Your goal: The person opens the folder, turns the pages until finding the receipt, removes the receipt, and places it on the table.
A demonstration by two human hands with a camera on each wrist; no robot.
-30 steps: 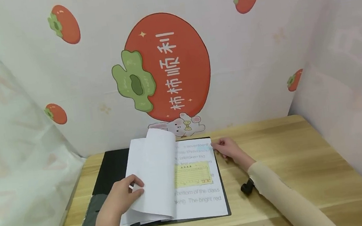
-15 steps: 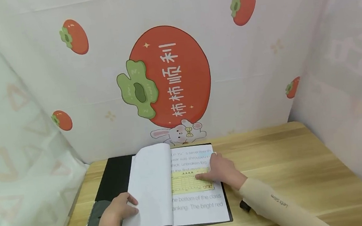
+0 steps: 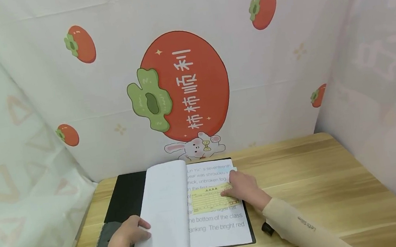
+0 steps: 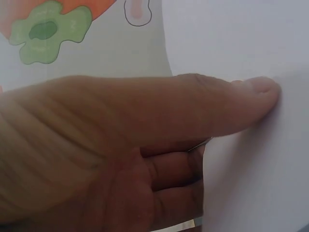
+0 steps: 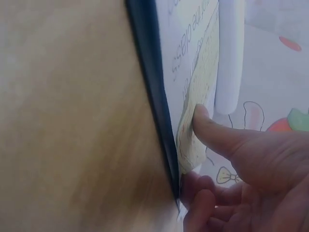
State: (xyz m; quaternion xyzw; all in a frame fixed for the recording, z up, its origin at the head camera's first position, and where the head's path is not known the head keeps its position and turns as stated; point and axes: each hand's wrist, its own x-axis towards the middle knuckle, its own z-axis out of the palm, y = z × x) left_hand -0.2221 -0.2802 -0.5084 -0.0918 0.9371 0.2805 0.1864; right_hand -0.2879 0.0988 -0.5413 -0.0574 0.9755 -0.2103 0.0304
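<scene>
In the head view my left hand [image 3: 125,235] holds white pages [image 3: 166,204] folded over to the left. The left wrist view shows its thumb [image 4: 241,104] on top of the paper and other fingers behind the edge. My right hand [image 3: 245,187] is at the right edge of a printed sheet [image 3: 218,234]. Its thumb lies on a yellow printed form slip [image 3: 207,202], with the other fingers curled by the slip's end in the right wrist view. A pale blue slip [image 3: 233,168] shows beside the right fingertips; how it is held is hidden.
A black folder [image 3: 127,194] lies open under the pages, with a grey pocket [image 3: 103,242] at lower left. The wooden table [image 3: 298,169] extends to the right. A white cloth backdrop [image 3: 253,92] with persimmon prints stands behind, and cloth hangs at both sides.
My right hand has moved from the sheet's upper right edge down to the yellow slip, which has shifted slightly right and tilted. The pages in my left hand lie flatter.
</scene>
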